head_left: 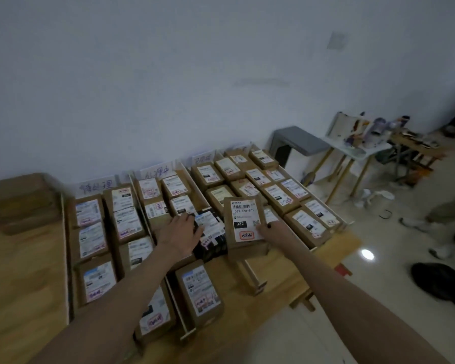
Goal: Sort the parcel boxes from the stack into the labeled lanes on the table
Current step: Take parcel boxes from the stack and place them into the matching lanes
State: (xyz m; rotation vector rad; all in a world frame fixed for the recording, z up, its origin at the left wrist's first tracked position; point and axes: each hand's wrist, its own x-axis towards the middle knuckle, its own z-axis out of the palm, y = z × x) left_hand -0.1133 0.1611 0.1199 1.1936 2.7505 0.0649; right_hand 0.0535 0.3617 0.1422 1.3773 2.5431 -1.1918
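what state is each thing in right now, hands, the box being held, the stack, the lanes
right hand: grips the held parcel box at its lower right edge
held parcel box: raised and tilted, label up, reads 032
left hand: fingers straight, resting on boxes in the middle lane
stack of boxes: a few plain boxes left at the table's far left
lanes: mostly filled with labelled boxes lying flat

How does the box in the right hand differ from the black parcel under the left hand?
The brown cardboard box is held tilted up above the lanes by the right hand; the black parcel lies flat in its lane. The box is plain brown, the parcel dark. The right hand pinches the box's edge, while the left hand rests open on the parcel. Both carry white shipping labels.
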